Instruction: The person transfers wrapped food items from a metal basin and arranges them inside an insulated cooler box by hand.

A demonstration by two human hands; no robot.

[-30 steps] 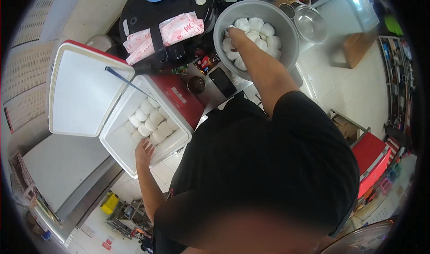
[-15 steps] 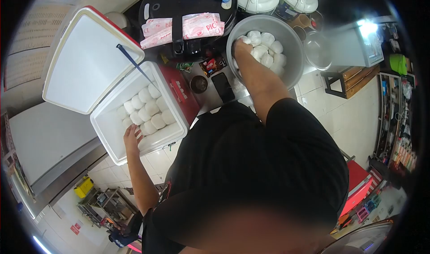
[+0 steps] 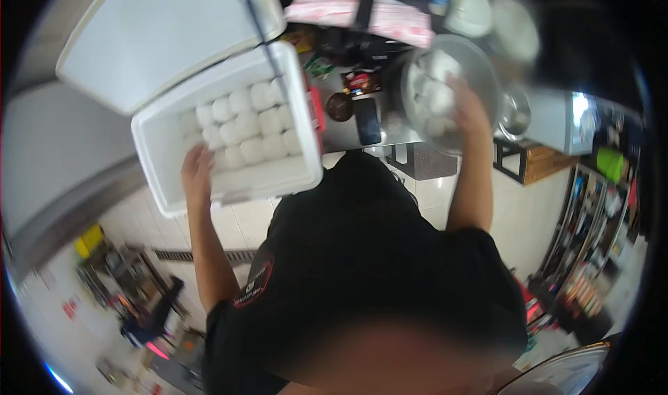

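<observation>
A white cooler box (image 3: pixel 158 179) stands open on the left, with rows of rounded white packs (image 3: pixel 247 125) that look like wrapped rice. My left hand (image 3: pixel 197 172) is inside its near left part, fingers loosely apart beside the front row; I see nothing held. On the right, more of these white packs (image 3: pixel 424 89) fill a deep grey metal pot (image 3: pixel 490 71). My right hand (image 3: pixel 470 109) reaches over the pot's right side, fingertips at the packs. Motion blur hides whether it grips one.
The cooler's lid (image 3: pixel 167 36) is tipped back, with a dark strap (image 3: pixel 261 29) across the opening. Between cooler and pot lie a phone (image 3: pixel 367 121), a round brown dish (image 3: pixel 339 107) and snack packets (image 3: pixel 361 82). Printed paper (image 3: pixel 400 22) lies behind. A metal bowl (image 3: pixel 516 113) sits beyond the pot.
My view has turned and shifted, and the scene is blurrier. My right hand has moved from the pot's left side to its right side. My left hand stays by the front row in the cooler.
</observation>
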